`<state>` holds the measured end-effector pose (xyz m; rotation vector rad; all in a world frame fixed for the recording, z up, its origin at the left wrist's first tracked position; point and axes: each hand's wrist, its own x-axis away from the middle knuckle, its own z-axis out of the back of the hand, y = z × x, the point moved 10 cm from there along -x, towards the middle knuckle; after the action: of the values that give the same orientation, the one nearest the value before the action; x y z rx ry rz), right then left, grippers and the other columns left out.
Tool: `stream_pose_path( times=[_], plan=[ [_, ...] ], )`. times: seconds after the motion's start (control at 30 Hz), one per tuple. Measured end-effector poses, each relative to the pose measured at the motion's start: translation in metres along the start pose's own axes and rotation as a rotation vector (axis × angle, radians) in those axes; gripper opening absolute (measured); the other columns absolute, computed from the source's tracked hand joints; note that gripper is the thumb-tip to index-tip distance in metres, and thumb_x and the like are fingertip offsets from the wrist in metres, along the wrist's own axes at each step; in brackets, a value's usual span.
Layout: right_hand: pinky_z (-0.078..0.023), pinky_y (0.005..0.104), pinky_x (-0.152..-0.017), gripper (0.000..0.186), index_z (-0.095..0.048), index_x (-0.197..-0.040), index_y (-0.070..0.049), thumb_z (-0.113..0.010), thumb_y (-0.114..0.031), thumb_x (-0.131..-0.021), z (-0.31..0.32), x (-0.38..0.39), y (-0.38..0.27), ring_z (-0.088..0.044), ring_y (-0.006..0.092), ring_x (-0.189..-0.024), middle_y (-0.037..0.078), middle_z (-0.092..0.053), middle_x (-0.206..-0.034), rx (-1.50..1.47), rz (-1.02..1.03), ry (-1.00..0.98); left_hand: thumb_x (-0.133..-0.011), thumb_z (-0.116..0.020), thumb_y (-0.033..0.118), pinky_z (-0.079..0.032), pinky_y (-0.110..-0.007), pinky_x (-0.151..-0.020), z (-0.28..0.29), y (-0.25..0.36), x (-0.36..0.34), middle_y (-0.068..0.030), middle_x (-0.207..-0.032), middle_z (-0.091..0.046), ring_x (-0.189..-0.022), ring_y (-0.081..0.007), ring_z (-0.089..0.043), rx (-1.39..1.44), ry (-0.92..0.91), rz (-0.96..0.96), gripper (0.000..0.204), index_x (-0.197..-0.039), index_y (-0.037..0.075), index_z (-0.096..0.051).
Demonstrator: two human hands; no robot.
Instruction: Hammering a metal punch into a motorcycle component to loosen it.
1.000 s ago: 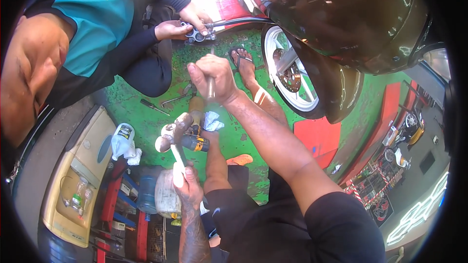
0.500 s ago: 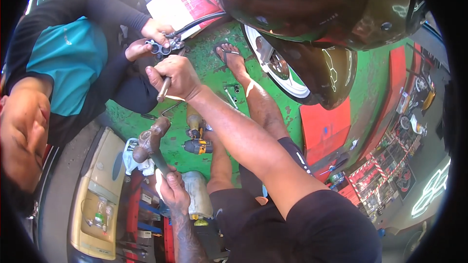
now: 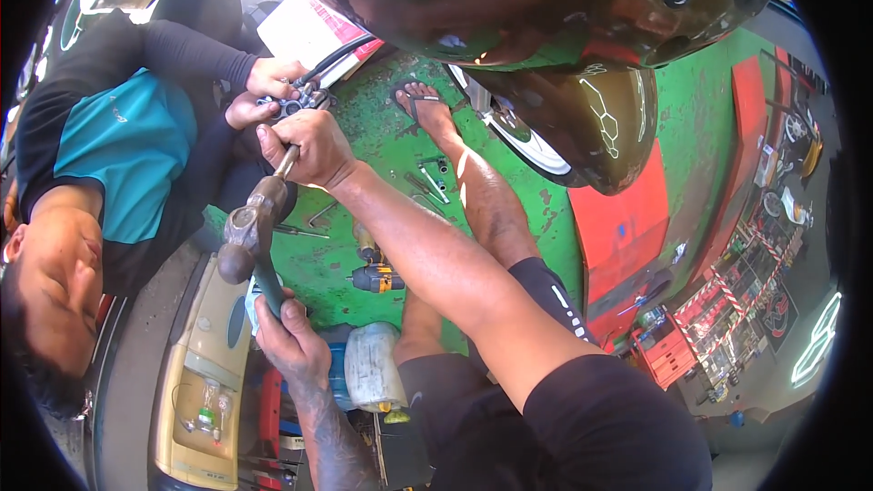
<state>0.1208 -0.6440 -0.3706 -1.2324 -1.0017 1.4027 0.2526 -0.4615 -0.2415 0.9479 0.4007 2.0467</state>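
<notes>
My left hand (image 3: 296,338) grips the green handle of a ball-peen hammer (image 3: 251,225), its rounded end toward me. My right hand (image 3: 314,147) is closed around a metal rod (image 3: 289,162), like a punch or chisel; the hammer's flat face is at the rod's near end. The rod's far end is hidden by my fist. Just beyond it, a co-worker's two hands (image 3: 259,95) hold a metal part like a brake caliper (image 3: 298,100), with a black hose (image 3: 341,56) running beside it.
A yellow-and-black cordless drill (image 3: 376,278), a bent hex key (image 3: 320,215) and sockets (image 3: 442,166) lie on the green floor (image 3: 327,291). A brown vehicle body (image 3: 509,9) hangs over the far side. A white jug (image 3: 374,368) stands close by; a beige case (image 3: 195,382) is at left.
The hammer has swung up and left, so its face now meets the rod's near end. My right hand and the co-worker's hands appear slightly farther left.
</notes>
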Motion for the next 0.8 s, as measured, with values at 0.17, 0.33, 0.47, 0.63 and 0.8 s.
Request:
stream_pose_path(
  times=[0.17,0.33,0.47,0.63,0.8],
  plan=[
    [-0.052,0.0429,-0.056,0.041,-0.059,-0.056,-0.007,-0.068,-0.021,-0.093,0.002,-0.001,-0.003,-0.067,0.0336,-0.058,0.015,-0.064,-0.06,-0.015,-0.009,0.019,-0.109,-0.047,0.039,-0.042,-0.038,-0.058,0.003,0.015,0.0,-0.011,-0.073,-0.056,-0.064,-0.0254,-0.058,-0.06,0.025,-0.079,0.041,-0.103,0.0,-0.057],
    [-0.048,0.0415,-0.054,0.04,-0.054,-0.057,-0.005,-0.067,-0.016,-0.094,0.007,0.002,-0.012,-0.063,0.0327,-0.054,0.013,-0.059,-0.057,-0.022,0.034,0.046,-0.109,-0.047,0.038,-0.042,-0.038,-0.059,0.004,0.012,0.002,-0.0114,-0.073,-0.056,-0.064,-0.0263,-0.059,-0.058,0.032,-0.085,0.04,-0.103,0.0,-0.057],
    [-0.052,0.0423,-0.056,0.042,-0.057,-0.055,-0.008,-0.067,-0.021,-0.093,0.001,0.001,-0.007,-0.067,0.0329,-0.058,0.015,-0.063,-0.059,0.009,0.019,0.009,-0.11,-0.046,0.037,-0.032,-0.03,-0.053,0.002,0.008,-0.001,-0.001,-0.07,-0.047,-0.059,-0.0126,-0.047,-0.087,0.041,-0.152,0.037,-0.106,0.001,-0.056],
    [-0.052,0.0419,-0.055,0.041,-0.057,-0.055,-0.008,-0.067,-0.02,-0.093,0.0,0.0,0.0,-0.066,0.0317,-0.056,0.014,-0.062,-0.058,0.023,0.024,0.02,-0.109,-0.05,0.035,-0.024,-0.021,-0.05,0.031,0.034,0.018,0.0049,-0.074,-0.045,-0.058,-0.0034,-0.037,0.235,0.098,-0.165,0.033,-0.111,0.003,-0.057],
    [-0.052,0.0417,-0.056,0.04,-0.057,-0.056,-0.009,-0.068,-0.021,-0.093,-0.006,0.001,0.004,-0.066,0.0322,-0.055,0.012,-0.063,-0.059,0.008,0.04,-0.013,-0.108,-0.05,0.044,-0.031,-0.026,-0.048,0.088,0.108,0.054,0.0004,-0.068,-0.041,-0.053,-0.0096,-0.036,0.648,0.343,-0.728,0.037,-0.095,0.009,-0.047]
  ],
)
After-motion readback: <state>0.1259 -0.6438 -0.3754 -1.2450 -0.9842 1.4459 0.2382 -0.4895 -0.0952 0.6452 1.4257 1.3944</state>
